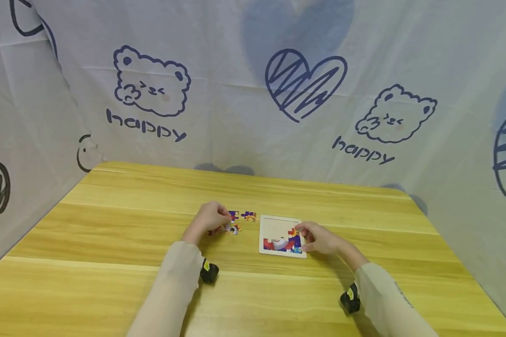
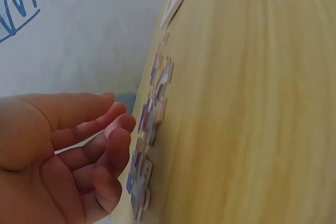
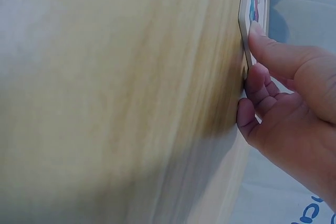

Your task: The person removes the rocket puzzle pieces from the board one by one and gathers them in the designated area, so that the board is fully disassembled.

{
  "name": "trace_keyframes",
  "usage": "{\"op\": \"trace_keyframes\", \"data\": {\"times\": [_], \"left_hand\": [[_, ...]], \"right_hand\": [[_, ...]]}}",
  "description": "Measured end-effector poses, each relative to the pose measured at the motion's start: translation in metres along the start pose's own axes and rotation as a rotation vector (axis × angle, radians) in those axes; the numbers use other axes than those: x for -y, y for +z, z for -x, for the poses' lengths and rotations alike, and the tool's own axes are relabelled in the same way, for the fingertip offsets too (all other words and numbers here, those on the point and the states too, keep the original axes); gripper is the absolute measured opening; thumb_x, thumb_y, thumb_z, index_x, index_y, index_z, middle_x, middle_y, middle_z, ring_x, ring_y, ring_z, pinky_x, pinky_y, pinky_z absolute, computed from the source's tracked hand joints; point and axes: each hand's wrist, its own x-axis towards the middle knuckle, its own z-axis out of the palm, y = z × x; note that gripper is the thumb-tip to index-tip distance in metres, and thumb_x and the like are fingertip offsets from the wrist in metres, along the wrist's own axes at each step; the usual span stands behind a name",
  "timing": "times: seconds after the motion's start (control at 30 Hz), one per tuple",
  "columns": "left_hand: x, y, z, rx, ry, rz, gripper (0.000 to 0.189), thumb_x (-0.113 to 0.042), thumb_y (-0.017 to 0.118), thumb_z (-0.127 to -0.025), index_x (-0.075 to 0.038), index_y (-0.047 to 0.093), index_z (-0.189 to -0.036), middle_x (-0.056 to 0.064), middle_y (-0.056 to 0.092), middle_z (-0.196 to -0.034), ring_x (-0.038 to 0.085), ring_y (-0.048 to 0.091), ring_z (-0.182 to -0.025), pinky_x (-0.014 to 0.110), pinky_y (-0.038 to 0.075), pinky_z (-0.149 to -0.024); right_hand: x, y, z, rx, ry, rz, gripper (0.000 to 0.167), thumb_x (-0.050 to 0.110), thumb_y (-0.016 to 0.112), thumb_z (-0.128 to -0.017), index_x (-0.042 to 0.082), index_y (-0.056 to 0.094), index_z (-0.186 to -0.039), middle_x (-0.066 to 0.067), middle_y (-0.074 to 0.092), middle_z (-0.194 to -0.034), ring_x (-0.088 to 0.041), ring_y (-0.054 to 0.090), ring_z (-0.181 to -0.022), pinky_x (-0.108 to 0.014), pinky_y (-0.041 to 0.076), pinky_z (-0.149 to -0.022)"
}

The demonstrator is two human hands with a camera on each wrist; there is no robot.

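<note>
A square puzzle board (image 1: 266, 221) with a pale frame lies on the table, its lower and right parts filled with colourful pieces. My right hand (image 1: 322, 238) grips the board's right edge. The thumb (image 3: 278, 56) lies on the rim in the right wrist view, and the other fingers bend beside the edge. My left hand (image 1: 211, 217) hovers over loose puzzle pieces (image 1: 233, 229) left of the board. Its fingers (image 2: 119, 145) are loosely bent with nothing visible between them in the left wrist view. The hand partly hides some pieces in the head view.
Another loose piece (image 1: 249, 216) lies between the left hand and the board. The wooden table (image 1: 278, 299) meets a white cloth (image 1: 236, 117) printed with bears and hearts at its far side. Black wrist cameras (image 1: 209, 271) hang at both sleeves.
</note>
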Motion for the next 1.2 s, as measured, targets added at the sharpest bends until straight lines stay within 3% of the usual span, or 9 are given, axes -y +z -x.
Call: {"op": "trace_keyframes", "data": {"times": [0.13, 0.3, 0.4, 0.6, 0.8, 1.07, 1.2], "left_hand": [[-0.003, 0.001, -0.001, 0.006, 0.014, 0.012, 0.015, -0.011, 0.056, -0.087, 0.0, 0.066, -0.089, 0.01, 0.057, -0.06, 0.015, 0.044, -0.044, 0.025, 0.035, -0.039], [-0.007, 0.005, -0.003, -0.001, 0.075, 0.028, 0.017, -0.012, 0.057, -0.087, 0.002, 0.066, -0.094, 0.011, 0.061, -0.068, 0.018, 0.052, -0.052, 0.028, 0.042, -0.047], [-0.009, 0.008, -0.004, -0.003, 0.077, 0.061, 0.017, -0.011, 0.058, -0.087, 0.002, 0.066, -0.094, 0.012, 0.061, -0.072, 0.019, 0.053, -0.054, 0.029, 0.046, -0.05], [-0.018, 0.017, -0.005, -0.017, 0.064, 0.095, 0.016, -0.011, 0.058, -0.086, 0.001, 0.065, -0.093, 0.012, 0.062, -0.078, 0.018, 0.053, -0.056, 0.025, 0.042, -0.046], [-0.027, 0.023, -0.004, 0.006, 0.083, 0.108, 0.016, -0.011, 0.058, -0.087, 0.002, 0.065, -0.092, 0.017, 0.061, -0.074, 0.028, 0.057, -0.058, 0.03, 0.044, -0.047], [-0.034, 0.036, -0.008, 0.02, 0.117, 0.111, 0.014, -0.011, 0.058, -0.087, 0.001, 0.065, -0.089, 0.015, 0.062, -0.073, 0.022, 0.053, -0.054, 0.024, 0.036, -0.041], [-0.039, 0.043, -0.009, 0.018, 0.144, 0.101, 0.012, -0.01, 0.059, -0.085, 0.0, 0.065, -0.086, 0.015, 0.061, -0.071, 0.023, 0.055, -0.056, 0.022, 0.036, -0.044]], "right_hand": [[-0.001, 0.0, 0.0, -0.006, 0.003, -0.023, 0.045, -0.005, 0.06, -0.081, -0.014, 0.041, -0.12, -0.01, 0.041, -0.087, -0.019, 0.037, -0.075, -0.025, 0.038, -0.065], [-0.001, 0.0, 0.0, -0.019, -0.008, -0.025, 0.042, -0.005, 0.061, -0.08, -0.014, 0.043, -0.117, -0.01, 0.042, -0.087, -0.02, 0.038, -0.075, -0.025, 0.038, -0.065], [-0.002, 0.0, 0.0, -0.02, -0.009, -0.013, 0.042, -0.005, 0.061, -0.08, -0.014, 0.043, -0.117, -0.01, 0.042, -0.087, -0.02, 0.038, -0.075, -0.025, 0.038, -0.065], [-0.004, 0.0, 0.0, -0.034, 0.004, 0.0, 0.043, -0.006, 0.062, -0.079, -0.013, 0.042, -0.117, -0.008, 0.04, -0.083, -0.019, 0.037, -0.072, -0.025, 0.036, -0.063], [-0.004, 0.001, 0.0, -0.048, 0.02, -0.007, 0.045, -0.006, 0.062, -0.079, -0.013, 0.041, -0.118, -0.008, 0.04, -0.084, -0.019, 0.037, -0.072, -0.026, 0.035, -0.063], [-0.003, 0.001, 0.0, -0.053, 0.026, -0.004, 0.044, -0.006, 0.063, -0.079, -0.013, 0.041, -0.117, -0.009, 0.041, -0.084, -0.019, 0.038, -0.073, -0.026, 0.036, -0.064], [-0.004, 0.001, 0.0, -0.054, 0.023, 0.0, 0.044, -0.005, 0.063, -0.079, -0.013, 0.042, -0.116, -0.008, 0.041, -0.084, -0.018, 0.038, -0.074, -0.025, 0.036, -0.064]]}}
